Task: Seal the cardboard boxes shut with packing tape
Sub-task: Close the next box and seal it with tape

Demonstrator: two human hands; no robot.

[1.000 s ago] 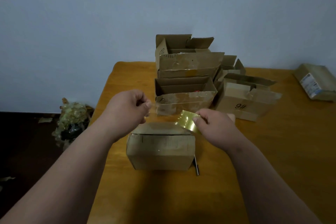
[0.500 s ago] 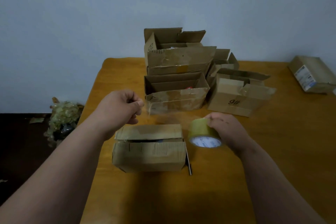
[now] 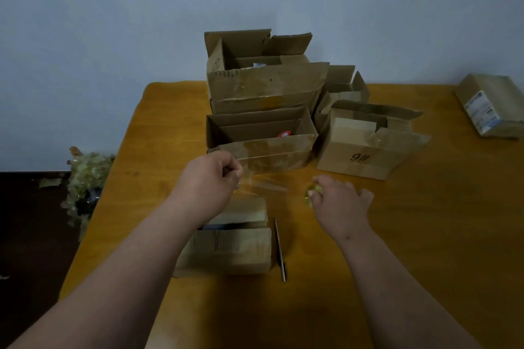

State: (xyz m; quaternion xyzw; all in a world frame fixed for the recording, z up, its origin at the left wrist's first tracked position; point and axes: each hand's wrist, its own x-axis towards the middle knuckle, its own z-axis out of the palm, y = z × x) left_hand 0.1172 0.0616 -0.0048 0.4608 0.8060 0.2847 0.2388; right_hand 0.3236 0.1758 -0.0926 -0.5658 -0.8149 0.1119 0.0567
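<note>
Fingers of the left hand (image 3: 208,178) are curled tight, pinching the free end of a clear strip of tape (image 3: 262,185). That strip stretches from those fingertips across to the right hand (image 3: 338,201), whose fingers wrap loosely over a yellowish tape roll (image 3: 312,194), mostly hidden beneath them. Both hands hover above a wooden table (image 3: 425,235).

Just below the left fingers, and partly covered by that wrist, sits a small cardboard box (image 3: 226,252). Its top flaps are folded down but a dark gap shows between them, so it does not look sealed yet. Beside it, below and between the two hands, lies a thin dark tool (image 3: 279,246), perhaps a knife or pen; I cannot tell which.

Beyond the fingertips stand several open boxes (image 3: 261,147), flaps up, some carrying shiny old tape. One to the right of them is marked "9#" (image 3: 360,157). Far to the right of the right hand lies a closed box with a label (image 3: 490,105).

Judging by this, the work looks early: the strip is drawn out but not laid, the near box needs sealing, and the boxes behind remain open.
</note>
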